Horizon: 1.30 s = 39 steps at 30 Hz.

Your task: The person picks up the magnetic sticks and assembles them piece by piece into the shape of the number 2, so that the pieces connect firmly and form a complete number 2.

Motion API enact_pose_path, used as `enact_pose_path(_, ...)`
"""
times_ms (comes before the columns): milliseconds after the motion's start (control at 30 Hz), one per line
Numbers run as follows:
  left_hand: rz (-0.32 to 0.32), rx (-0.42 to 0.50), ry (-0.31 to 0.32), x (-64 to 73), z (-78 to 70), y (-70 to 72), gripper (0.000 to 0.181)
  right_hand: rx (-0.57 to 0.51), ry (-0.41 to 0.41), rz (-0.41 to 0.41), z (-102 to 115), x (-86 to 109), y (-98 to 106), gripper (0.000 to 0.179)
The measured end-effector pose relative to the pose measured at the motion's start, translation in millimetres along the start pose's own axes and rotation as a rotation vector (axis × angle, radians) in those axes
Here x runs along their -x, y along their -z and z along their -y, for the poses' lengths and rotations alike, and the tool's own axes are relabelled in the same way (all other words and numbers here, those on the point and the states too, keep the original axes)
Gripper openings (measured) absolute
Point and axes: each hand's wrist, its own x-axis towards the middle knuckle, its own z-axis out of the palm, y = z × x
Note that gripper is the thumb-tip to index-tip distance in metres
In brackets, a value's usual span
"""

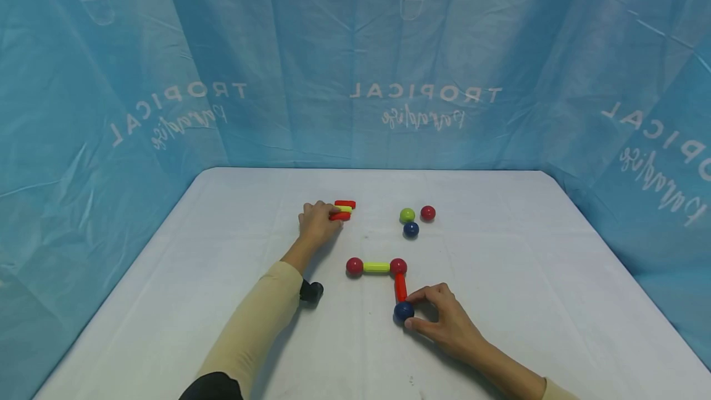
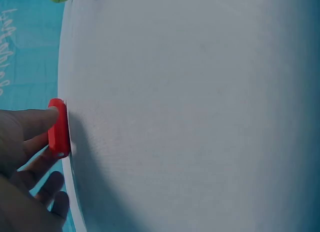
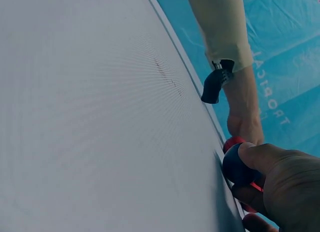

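Right hand (image 1: 447,325) pinches dark-blue ball (image 1: 403,312) ending red-and-green rod chain (image 1: 376,268); left hand (image 1: 318,223) pinches red stick (image 2: 59,134); three far glossy balls (image 1: 407,215) lie unjoined.

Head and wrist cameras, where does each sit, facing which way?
Head: on the head, facing forward and down at the white table; left hand, right hand and sleeves show.
Left wrist: on that wrist, facing its hand and a red rod; only that hand shows.
Right wrist: on that wrist, facing its hand and a blue ball; left arm beyond.
Head and right wrist share that ball.
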Motion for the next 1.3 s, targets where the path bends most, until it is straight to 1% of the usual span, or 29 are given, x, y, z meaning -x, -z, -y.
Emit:
enact_pose_path(100, 0.018, -0.024, 0.013, -0.1, 1.8, 0.1, 0.039, -0.001, 0.009, -0.006, 1, 0.0, -1, 0.035)
enact_pose_path(233, 0.024, -0.017, 0.029, 0.4, 4.9, 0.5, 0.032, -0.002, 0.021, -0.012, 2, 0.3, -2, 0.034)
enact_pose_path(400, 0.026, 0.058, 0.046, 4.6, 10.3, 4.2, 0.033, 0.011, 0.027, -0.014, 2, 0.0, -2, 0.035)
enact_pose_path(533, 0.033, 0.158, 0.048, 17.7, 13.9, 12.1, 0.033, 0.018, 0.015, -0.011, 3, -0.5, -2, 0.035)
enact_pose_path(667, 0.069, 0.293, 0.054, 38.7, 15.7, 20.4, 0.032, 0.015, 0.004, -0.004, 3, -0.3, -1, 0.036)
enact_pose_path(767, 0.108, 0.385, 0.048, 58.7, 16.6, 24.8, 0.031, 0.007, -0.002, -0.004, 2, -0.1, -1, 0.036)
enact_pose_path(933, 0.145, 0.477, -0.015, 100.3, 17.5, 25.7, 0.027, -0.009, -0.013, 0.002, 1, 0.0, 0, 0.036)
enact_pose_path(1033, 0.175, 0.495, -0.072, 125.6, 16.6, 23.1, 0.025, -0.013, -0.018, 0.002, 0, 0.1, -1, 0.036)
enact_pose_path(1100, 0.203, 0.487, -0.117, 139.8, 15.5, 20.6, 0.023, -0.007, -0.015, -0.002, 0, 0.2, -1, 0.036)
enact_pose_path(1200, 0.269, 0.479, -0.156, 154.8, 11.9, 16.1, 0.024, 0.006, -0.009, -0.011, 1, 0.3, -1, 0.035)
enact_pose_path(1300, 0.323, 0.473, -0.189, 164.4, 6.7, 11.0, 0.025, 0.007, -0.009, -0.015, 2, 0.1, -1, 0.035)
